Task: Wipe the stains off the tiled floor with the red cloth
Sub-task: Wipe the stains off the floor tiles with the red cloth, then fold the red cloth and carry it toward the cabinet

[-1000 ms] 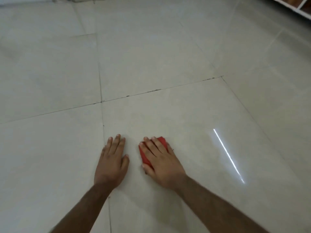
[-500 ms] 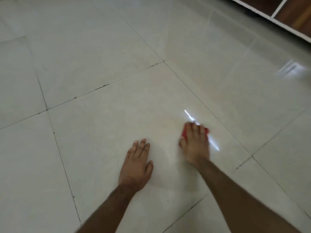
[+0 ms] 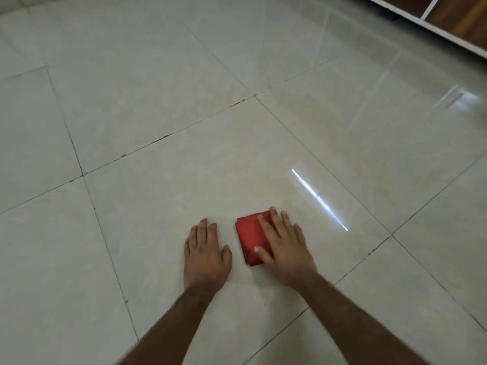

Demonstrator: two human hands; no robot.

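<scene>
Right hand [image 3: 286, 248] presses red cloth [image 3: 249, 239] on glossy tiled floor [image 3: 158, 101].

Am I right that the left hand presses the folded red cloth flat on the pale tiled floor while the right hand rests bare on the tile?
Not quite: the head view shows the hands swapped. The right hand presses the folded red cloth on the pale tiled floor; the left hand rests bare.

- This looks like a room in a home.
- The shiny floor [image 3: 158, 101] has big pale tiles with dark lines between them.
- At 1 o'clock stands a wooden cupboard [image 3: 453, 14] with white edges.
</scene>
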